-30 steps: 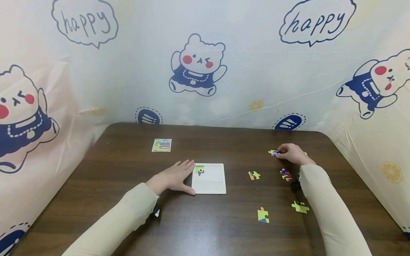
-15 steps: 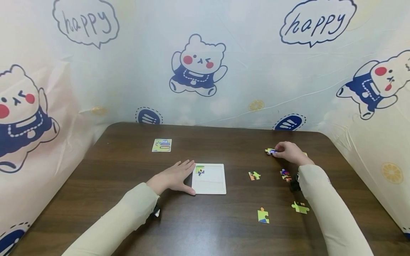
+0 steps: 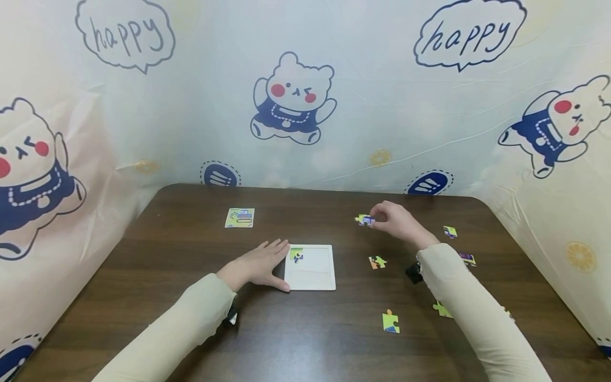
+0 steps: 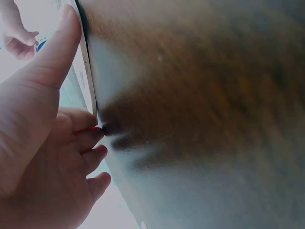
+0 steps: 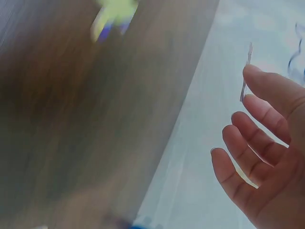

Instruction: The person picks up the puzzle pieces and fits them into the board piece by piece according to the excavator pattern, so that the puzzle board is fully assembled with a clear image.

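Note:
My right hand point(image 3: 397, 223) pinches a yellow and purple puzzle piece point(image 3: 364, 219) between thumb and index finger, above the far part of the table. In the right wrist view that held puzzle piece point(image 5: 247, 71) shows edge-on at the fingertips. My left hand point(image 3: 260, 265) lies spread, its thumb and index fingertip touching the left edge of a white puzzle tray point(image 3: 312, 273). One green puzzle piece point(image 3: 296, 254) sits in the tray's upper left corner. The left wrist view shows my left hand point(image 4: 52, 138) with straight thumb against the tray's side.
A square picture card point(image 3: 239, 218) lies at the back left. Loose puzzle pieces are spread to the right: an orange-green one point(image 3: 377, 262), a green-blue one point(image 3: 390, 322), a far-right one point(image 3: 450, 231). A purple piece point(image 3: 468, 259) and a green piece point(image 3: 442, 309) are partly covered by my right sleeve.
My right hand has moved left with the pinched puzzle piece, away from the other pieces at the right. The left hand has stayed at the tray.

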### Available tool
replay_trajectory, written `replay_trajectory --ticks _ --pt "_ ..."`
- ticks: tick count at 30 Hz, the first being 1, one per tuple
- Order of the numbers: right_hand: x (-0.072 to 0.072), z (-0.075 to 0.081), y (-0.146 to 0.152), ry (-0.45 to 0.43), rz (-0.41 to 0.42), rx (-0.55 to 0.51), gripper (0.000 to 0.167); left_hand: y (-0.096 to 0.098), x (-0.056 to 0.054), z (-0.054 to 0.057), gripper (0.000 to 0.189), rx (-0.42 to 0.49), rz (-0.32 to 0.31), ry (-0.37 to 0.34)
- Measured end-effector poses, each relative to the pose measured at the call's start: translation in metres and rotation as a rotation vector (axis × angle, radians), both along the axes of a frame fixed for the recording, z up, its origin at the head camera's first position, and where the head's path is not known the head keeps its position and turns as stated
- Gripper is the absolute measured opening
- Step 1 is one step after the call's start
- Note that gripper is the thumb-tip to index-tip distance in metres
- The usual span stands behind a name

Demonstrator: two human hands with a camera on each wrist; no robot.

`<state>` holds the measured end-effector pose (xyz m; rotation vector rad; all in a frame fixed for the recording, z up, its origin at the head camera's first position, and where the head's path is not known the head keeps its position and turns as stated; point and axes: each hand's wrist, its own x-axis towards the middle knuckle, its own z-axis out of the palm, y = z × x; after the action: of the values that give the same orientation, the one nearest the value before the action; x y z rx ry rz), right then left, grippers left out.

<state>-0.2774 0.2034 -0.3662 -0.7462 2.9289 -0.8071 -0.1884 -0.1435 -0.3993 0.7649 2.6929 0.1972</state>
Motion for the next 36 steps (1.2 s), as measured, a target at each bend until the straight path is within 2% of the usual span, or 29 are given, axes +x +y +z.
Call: replay_trajectory --ticks 6,17,23,29,36 --pt "0.013 0.001 -0.041 0.019 0.064 0.036 0.020 0.000 0.000 0.000 0.104 0.004 -0.001 0.002" --pt "0.032 -0.010 -0.094 0.022 0.160 0.146 0.023 0.000 0.000 0.002 0.103 0.006 -0.010 -0.015" --pt "0.035 -0.021 -0.109 -0.026 0.164 0.188 0.023 0.000 -0.001 0.002 0.103 0.003 -0.012 -0.016" --pt "0.035 -0.032 -0.118 -0.033 0.190 0.211 0.023 0.000 -0.001 0.002 0.103 -0.005 0.000 -0.016" --pt "0.038 -0.032 -0.126 -0.035 0.208 0.227 0.025 -0.001 -0.002 0.001 0.104 -0.009 -0.006 -0.010"
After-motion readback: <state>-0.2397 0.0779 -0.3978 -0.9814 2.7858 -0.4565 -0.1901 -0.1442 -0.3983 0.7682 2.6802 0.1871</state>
